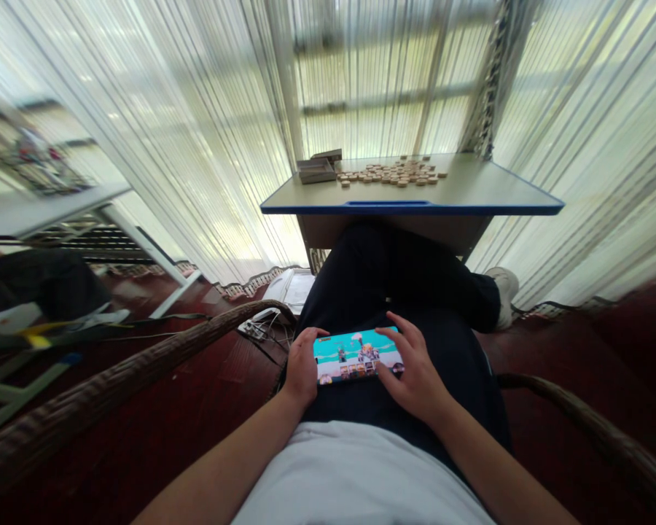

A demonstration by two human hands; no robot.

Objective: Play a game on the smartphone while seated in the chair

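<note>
A smartphone (355,356) lies sideways over my lap, its lit screen showing a colourful game with a turquoise background. My left hand (304,364) grips the phone's left end, the fingers partly hidden behind it. Around the right end is my right hand (410,364), with the thumb over the lower part of the screen and the index finger stretched along the top edge. Dark trousers (355,284) cover my crossed legs beneath the phone.
Ahead stands a desk (486,182) with a blue edge. On it are several small wooden pieces (399,173) and an open box (315,171). Curved chair arms (197,343) flank me. A white table (49,208) is at left, and cables (256,328) lie on the floor.
</note>
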